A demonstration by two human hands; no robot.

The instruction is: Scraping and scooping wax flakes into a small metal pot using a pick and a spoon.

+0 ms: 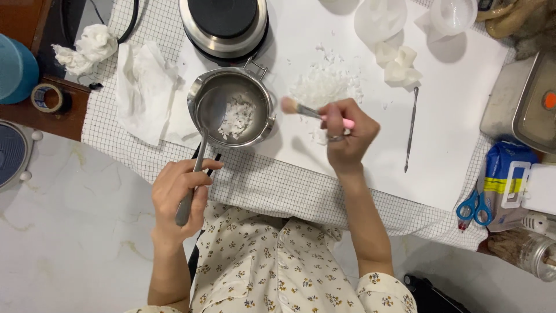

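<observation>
Both hands are gripping tools over the counter. Left hand, in the lower left of the frame, is clenching the handle of a metal spoon; the spoon's long axis is running up and slightly right, with its bowl lying inside the small steel saucepan just above the hand. White flakes are sitting in the pan's bottom, to the right of the spoon bowl. Right hand, at the centre of the frame, is pinching a pink-handled brush whose axis is lying nearly level, bristles pointing left toward the pan's rim and stopping just beside it. This hand is the nearer one to the loose pile of white shavings spread on the white sheet just above it.

Further right, a thin metal pick is lying upright in the frame, apart from both hands. Blue-handled scissors are resting at the lower right edge, and a hotplate is standing above the pan.
</observation>
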